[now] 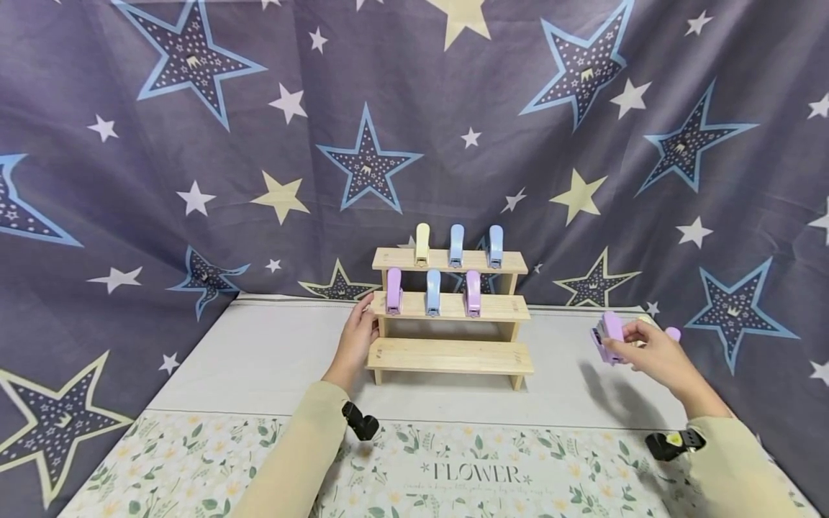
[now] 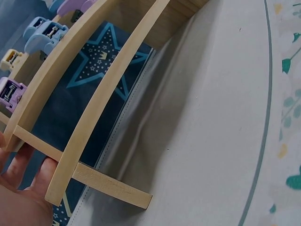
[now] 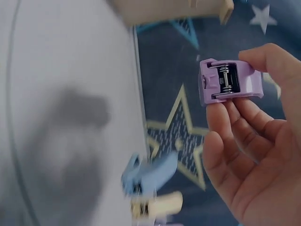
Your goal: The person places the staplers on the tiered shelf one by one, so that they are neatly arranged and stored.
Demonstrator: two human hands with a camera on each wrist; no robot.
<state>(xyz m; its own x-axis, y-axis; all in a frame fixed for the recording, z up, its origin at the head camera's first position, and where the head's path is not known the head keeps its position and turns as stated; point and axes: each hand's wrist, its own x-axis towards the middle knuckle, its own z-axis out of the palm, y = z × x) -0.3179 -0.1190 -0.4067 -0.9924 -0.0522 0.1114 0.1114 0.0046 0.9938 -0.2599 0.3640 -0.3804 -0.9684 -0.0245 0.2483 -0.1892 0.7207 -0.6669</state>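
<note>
A three-tier wooden display rack [image 1: 450,356] stands against the star-patterned cloth. My left hand [image 1: 355,339] grips its left end near the middle tier, fingers reaching around the upright [image 2: 37,141]. Out to the right, my right hand [image 1: 663,360] holds a small purple stapler [image 3: 230,81] between thumb and fingers, raised over the table. On the rack's top tier are a yellow stapler [image 1: 422,244] and two blue ones. The middle tier bears a blue stapler [image 1: 433,291] with a purple one [image 1: 393,291] on either side. Nothing stands on the bottom tier.
Beyond my right hand lie more staplers, among them a blue one [image 3: 150,176] and a cream one [image 3: 157,205]; the hand partly hides them in the head view. A flower-print mat [image 1: 479,439] covers the table's near part. The cloth [image 1: 278,237] hangs right behind the table.
</note>
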